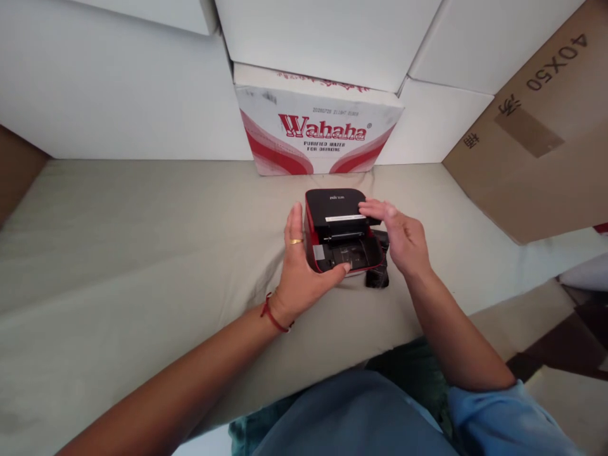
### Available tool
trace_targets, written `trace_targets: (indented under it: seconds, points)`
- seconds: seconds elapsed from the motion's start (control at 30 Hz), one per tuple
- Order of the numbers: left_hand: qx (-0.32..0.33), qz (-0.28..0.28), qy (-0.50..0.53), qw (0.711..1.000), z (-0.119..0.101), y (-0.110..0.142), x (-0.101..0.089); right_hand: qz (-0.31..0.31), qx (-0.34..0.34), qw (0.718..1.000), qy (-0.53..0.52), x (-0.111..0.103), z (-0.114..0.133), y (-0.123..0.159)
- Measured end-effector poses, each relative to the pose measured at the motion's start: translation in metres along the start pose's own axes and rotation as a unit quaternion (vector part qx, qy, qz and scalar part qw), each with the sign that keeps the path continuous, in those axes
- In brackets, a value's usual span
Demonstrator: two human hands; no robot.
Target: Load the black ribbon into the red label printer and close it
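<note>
A small black machine with red sides [335,206] stands on the cloth-covered surface, pale lettering on its top and a recessed dark bay at its front. My left hand [304,269] holds it from the left, fingers along the side and thumb on the front rim. Against the top right edge rest the stretched fingers of my right hand [403,237], with the palm off the machine. A dark bundle [377,277], perhaps a wrapped cable, lies by the machine's right side, partly hidden behind it and my right hand.
Behind the machine a white and red Wahaba-style water carton, printed "Wahaha" [323,130], stands among white boxes [142,95]. At the right a large brown carton [536,139] leans in. Pale cloth [142,253] covers the surface, its near edge by my lap.
</note>
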State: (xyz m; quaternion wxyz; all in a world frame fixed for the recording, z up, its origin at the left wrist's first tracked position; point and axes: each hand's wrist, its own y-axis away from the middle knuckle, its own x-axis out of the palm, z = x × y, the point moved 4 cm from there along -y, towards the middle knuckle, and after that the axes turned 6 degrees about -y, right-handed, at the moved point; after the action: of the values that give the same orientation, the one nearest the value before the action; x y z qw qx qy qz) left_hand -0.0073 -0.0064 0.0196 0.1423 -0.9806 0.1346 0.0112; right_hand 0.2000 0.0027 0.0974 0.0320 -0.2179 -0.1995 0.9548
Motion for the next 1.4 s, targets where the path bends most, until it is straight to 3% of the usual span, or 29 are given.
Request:
trace_targets:
  seconds: [0.1,0.2,0.33,0.47,0.7,0.83,1.03,1.2,1.4]
  points:
    - [0.04,-0.046,-0.114,0.992,-0.003,0.0,-0.008,0.029,-0.038,0.995,0.093,0.003,0.003,0.02]
    - [0.073,-0.045,-0.195,0.977,-0.004,0.001,-0.011,0.043,-0.067,0.984,0.16,0.006,0.005,0.03]
    - [0.123,-0.058,-0.322,0.937,-0.006,0.003,-0.011,0.054,-0.091,0.975,0.197,0.006,0.007,0.03]
    - [0.173,-0.07,-0.35,0.918,-0.006,0.0,-0.01,0.066,-0.095,0.97,0.212,0.004,0.008,0.027]
    - [0.222,-0.064,-0.278,0.932,0.004,-0.004,-0.013,0.048,-0.087,0.976,0.196,0.007,0.002,0.029]
    - [0.223,-0.048,-0.161,0.96,0.004,-0.005,-0.014,0.058,-0.06,0.978,0.188,0.009,0.006,0.038]
    - [0.148,-0.063,0.002,0.987,0.013,-0.019,-0.024,0.104,-0.096,0.974,0.178,0.018,0.018,0.068]
    - [0.094,0.025,0.085,0.992,0.024,-0.032,-0.027,0.073,-0.118,0.978,0.154,0.018,0.013,0.078]
    - [0.035,0.042,0.185,0.981,0.025,-0.034,-0.019,0.05,-0.157,0.972,0.166,0.017,0.018,0.077]
